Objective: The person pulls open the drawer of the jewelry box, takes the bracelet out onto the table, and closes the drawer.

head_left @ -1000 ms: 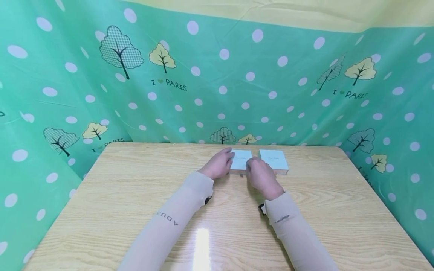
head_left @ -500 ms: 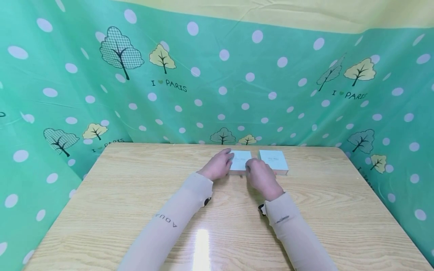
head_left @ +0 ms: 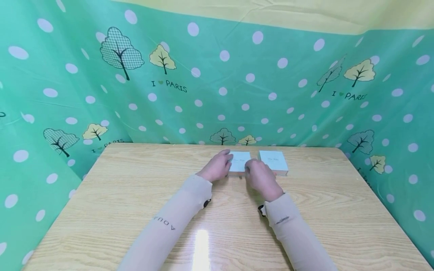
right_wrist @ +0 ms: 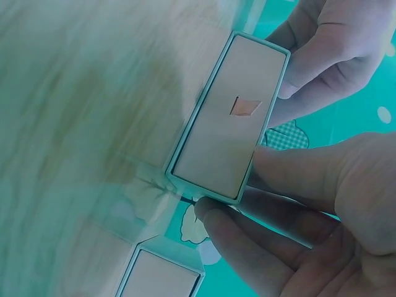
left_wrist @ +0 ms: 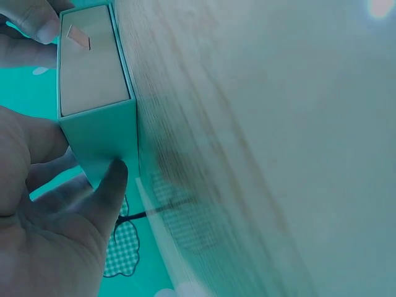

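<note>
A pale blue drawer box point(head_left: 240, 162) with a pinkish front and a small pull tab point(right_wrist: 245, 107) lies near the table's far edge. My left hand point(head_left: 216, 165) holds its left side, one fingertip pressed on the end wall in the left wrist view. At the opposite end, my right hand point(head_left: 262, 177) grips the box's near right corner, its thumb on the top edge and a finger on the end. To the right, a second matching box point(head_left: 274, 161) lies a small gap away, partly covered by the right hand in the head view.
The wooden table point(head_left: 152, 180) stretches toward me, with a bright light reflection point(head_left: 201, 248) near its front. Behind its far edge hangs a green dotted curtain point(head_left: 203, 82) with tree prints. Another one stands on each side.
The held box has shifted very slightly to the left and toward me, together with both hands. The second box has stayed in place.
</note>
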The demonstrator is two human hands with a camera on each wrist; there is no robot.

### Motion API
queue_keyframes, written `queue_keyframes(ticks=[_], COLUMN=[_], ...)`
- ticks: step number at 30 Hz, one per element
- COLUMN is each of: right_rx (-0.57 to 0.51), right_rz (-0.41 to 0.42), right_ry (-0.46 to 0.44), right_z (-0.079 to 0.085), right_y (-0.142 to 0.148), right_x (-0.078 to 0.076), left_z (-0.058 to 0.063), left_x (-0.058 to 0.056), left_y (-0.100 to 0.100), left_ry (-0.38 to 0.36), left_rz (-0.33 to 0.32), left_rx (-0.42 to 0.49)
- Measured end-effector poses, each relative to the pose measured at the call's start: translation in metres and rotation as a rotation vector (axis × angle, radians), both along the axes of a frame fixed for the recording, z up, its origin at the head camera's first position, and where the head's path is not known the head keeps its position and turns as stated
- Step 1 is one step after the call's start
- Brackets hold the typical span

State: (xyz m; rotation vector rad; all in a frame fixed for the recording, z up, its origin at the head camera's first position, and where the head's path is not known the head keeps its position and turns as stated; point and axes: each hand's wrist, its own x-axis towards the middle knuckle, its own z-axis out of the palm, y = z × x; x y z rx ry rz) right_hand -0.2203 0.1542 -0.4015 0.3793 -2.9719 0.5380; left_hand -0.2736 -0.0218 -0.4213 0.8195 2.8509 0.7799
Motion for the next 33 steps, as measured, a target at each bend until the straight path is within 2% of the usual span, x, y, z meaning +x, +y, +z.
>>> queue_keyframes(ticks=[18,33], right_rx=[-0.007,-0.002], right_rz=[0.006,0.016], right_ry=[-0.002,-0.007], right_z=[0.0006,0.0014], right_y=[0.0003,0.0002], right_x=[0.0014,0.0010], left_z=[-0.0011,-0.0009], left_x=[0.0041,0.0069], left_y=[-0.0006,-0.0005], left_ry=[0.007,-0.016], left_rz=[0.030,0.045], left_rx=[0.013,0.046])
